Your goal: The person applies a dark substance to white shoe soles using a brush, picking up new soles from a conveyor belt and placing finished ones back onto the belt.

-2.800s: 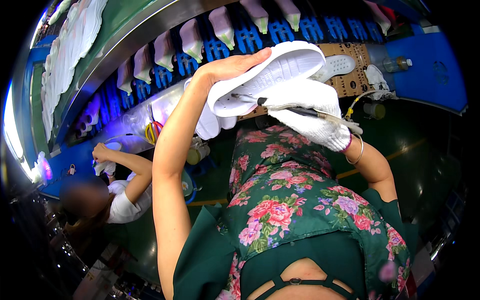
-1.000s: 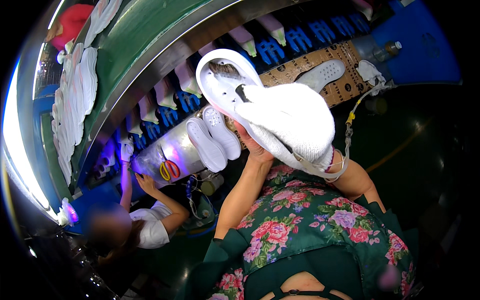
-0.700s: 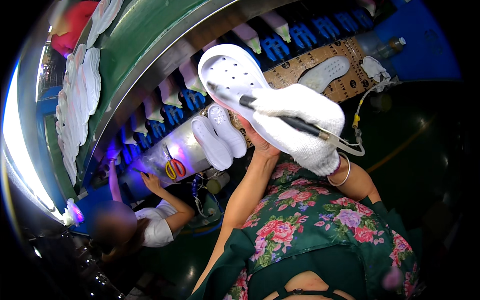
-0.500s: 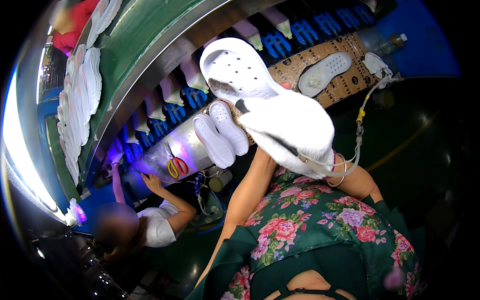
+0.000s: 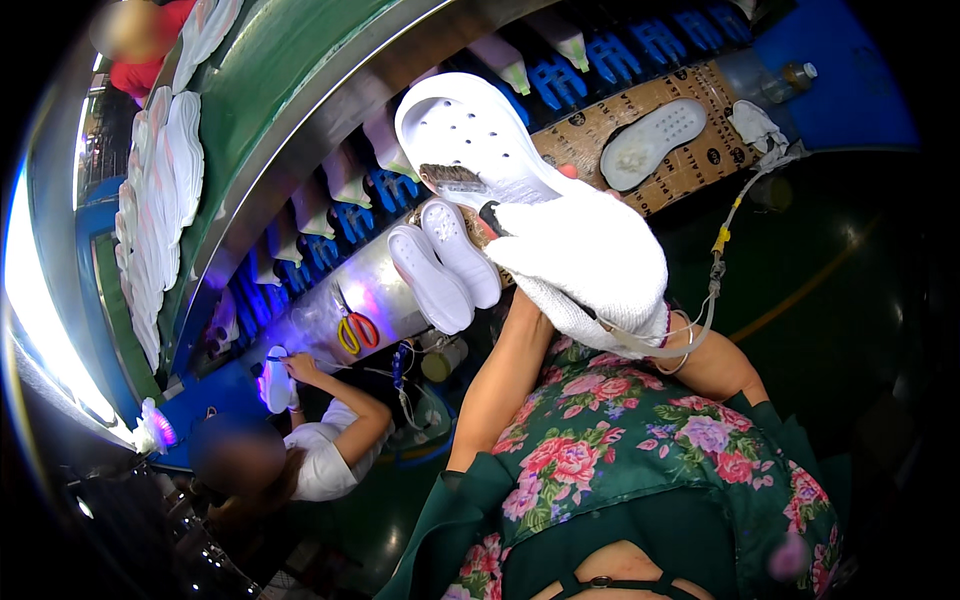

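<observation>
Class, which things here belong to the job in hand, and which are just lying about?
Part of the job:
white sole
brush, in the gloved right hand
clear hose

Apparently lying about:
scissors
bottle
crumpled white cloth
pair of soles, perhaps related

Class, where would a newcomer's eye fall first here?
First, the big white shoe sole at upper centre, with a dark-bristled brush at its near edge and the white-gloved right hand just below. Then the pink-flowered green garment at bottom centre, and the red-and-yellow-handled scissors left of centre.
</observation>
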